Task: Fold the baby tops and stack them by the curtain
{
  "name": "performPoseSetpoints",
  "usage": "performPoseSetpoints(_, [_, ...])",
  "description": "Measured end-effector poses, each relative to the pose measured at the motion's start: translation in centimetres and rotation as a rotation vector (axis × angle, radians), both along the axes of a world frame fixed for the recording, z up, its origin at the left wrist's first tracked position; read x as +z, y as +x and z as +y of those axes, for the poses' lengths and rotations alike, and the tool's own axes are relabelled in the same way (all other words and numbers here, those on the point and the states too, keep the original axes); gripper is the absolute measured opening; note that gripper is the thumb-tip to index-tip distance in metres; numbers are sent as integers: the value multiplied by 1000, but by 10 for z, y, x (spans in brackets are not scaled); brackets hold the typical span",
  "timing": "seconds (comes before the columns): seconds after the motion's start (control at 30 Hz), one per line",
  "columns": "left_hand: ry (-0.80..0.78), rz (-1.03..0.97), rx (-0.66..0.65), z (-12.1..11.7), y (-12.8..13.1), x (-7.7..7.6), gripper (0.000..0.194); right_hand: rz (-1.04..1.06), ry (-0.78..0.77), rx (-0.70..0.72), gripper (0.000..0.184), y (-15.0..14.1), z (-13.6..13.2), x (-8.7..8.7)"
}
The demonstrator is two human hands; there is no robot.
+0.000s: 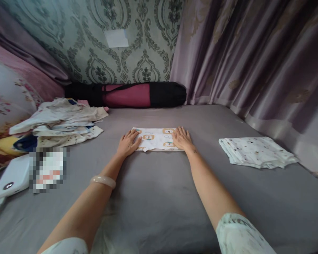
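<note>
Grey sheet (153,197) under folded cloths (157,141), clothes pile (66,114)

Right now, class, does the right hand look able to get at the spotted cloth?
Probably yes: the right hand lies flat on the printed cloth, and only grey sheet shows between that hand and the spotted cloth.

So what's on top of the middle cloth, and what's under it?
The left hand and right hand lie on the cloth, one at each end. Grey sheet shows around it; what's directly underneath is covered.
</note>
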State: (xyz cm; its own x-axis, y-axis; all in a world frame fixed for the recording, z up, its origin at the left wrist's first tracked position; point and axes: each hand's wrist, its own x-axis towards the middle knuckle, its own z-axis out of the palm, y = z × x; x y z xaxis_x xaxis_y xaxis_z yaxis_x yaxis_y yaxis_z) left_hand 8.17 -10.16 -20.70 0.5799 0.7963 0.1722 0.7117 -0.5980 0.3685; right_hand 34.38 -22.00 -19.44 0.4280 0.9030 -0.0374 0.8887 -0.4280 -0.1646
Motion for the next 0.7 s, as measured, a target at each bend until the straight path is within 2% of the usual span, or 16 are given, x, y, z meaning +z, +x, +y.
performPoseSetpoints(0.17, [-10,4,0,0,0,0,52,1,-19,1,65,5,2,-5])
performPoseSetpoints(0.33, [-14,-1,-2,1,0,1,53,-43,11,-7,62,-6,1,4])
performPoseSetpoints(0.4, [-11,-8,-12,0,-1,1,54,-87,89,35,60,-17,0,9])
performPoseSetpoints(0.5, [-6,-18,-20,-1,-1,2,54,-128,183,174,59,-36,-2,10])
performPoseSetpoints(0.57, [-3,-23,-17,-1,-1,3,54,-124,180,233,59,-44,-2,6])
performPoseSetpoints(0.7, [3,-34,-19,-2,-2,3,53,-86,129,216,60,-46,-2,-2])
